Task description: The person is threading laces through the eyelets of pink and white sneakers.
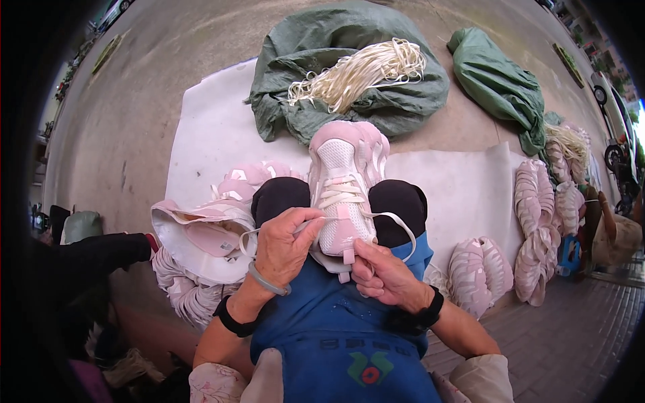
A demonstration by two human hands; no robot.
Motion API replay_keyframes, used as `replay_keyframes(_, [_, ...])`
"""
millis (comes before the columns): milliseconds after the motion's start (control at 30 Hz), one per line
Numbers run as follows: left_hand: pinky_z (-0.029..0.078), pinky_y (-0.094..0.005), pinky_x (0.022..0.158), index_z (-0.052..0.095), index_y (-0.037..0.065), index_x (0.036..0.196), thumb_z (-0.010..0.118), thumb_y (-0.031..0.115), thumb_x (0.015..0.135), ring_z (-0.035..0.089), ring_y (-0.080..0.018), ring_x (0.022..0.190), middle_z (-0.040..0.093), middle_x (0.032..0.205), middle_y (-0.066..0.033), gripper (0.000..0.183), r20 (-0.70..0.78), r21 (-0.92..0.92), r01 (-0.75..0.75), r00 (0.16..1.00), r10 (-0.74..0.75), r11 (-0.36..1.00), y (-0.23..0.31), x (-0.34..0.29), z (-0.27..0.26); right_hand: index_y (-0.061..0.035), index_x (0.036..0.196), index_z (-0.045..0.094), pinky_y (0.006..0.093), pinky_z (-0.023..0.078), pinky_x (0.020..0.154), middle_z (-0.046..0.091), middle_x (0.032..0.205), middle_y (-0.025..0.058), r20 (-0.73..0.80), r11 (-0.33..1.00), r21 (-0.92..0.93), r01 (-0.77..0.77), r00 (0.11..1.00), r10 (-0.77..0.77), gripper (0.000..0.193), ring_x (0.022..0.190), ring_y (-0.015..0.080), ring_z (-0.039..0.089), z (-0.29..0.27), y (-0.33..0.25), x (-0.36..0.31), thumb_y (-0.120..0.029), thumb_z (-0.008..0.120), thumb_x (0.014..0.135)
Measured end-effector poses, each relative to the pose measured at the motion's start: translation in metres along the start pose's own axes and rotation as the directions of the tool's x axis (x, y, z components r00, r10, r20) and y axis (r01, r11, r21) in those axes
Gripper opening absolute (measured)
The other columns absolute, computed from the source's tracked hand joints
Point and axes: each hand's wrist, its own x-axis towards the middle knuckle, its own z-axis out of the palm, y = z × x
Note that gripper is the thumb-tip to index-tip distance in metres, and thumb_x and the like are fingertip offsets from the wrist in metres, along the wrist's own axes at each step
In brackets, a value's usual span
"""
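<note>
A pink and white sneaker upper [342,161] lies on my lap between my knees, toe pointing away, with more uppers stacked beneath it. White lace [341,193] crosses its front in several rows. My left hand [287,243] is closed in a pinch on one lace end at the left of the tongue [339,234]. At the tongue's near end, my right hand [384,274] pinches beside the small pink pull tab, thumb and forefinger closed on the tongue. The other lace end [401,227] loops loose to the right, over my dark knee.
A bundle of cream laces [366,70] rests on a green sack [289,54] ahead. Another green sack [494,84] lies at the far right. Nested uppers sit right [480,275] and left [222,238]. White sheeting [211,127] covers ground. A person's dark sleeve [107,252] shows at left.
</note>
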Motion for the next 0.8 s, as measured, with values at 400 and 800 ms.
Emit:
replay_keyframes(400, [0.049,-0.0253,0.062,0.066,-0.002,0.093,0.063,0.01,0.089,0.062,-0.0128,0.067,0.067,0.078,-0.0105,0.013,-0.012,0.076,-0.042,0.999,0.043,0.996,0.002,0.004,0.003,-0.0056,0.087,0.053,0.0183,0.026,0.032,0.045,0.056,-0.0013,-0.015,1.0,-0.026,-0.005,1.0,0.005,0.035,0.039,0.0036,0.032,-0.004,0.002,0.001,-0.034,0.042,0.103])
replay_keyframes(800, [0.047,-0.0303,0.06,0.062,-0.001,0.092,0.061,0.011,0.088,0.059,-0.0186,0.063,0.062,0.078,-0.0129,0.013,0.084,0.209,-0.089,0.994,0.072,0.974,0.004,0.016,-0.004,-0.0099,0.065,0.046,0.0207,0.023,0.031,0.039,0.05,-0.0021,-0.08,0.999,-0.052,0.001,0.997,-0.005,0.045,0.036,0.0055,0.028,0.001,0.002,0.003,-0.035,0.048,0.101])
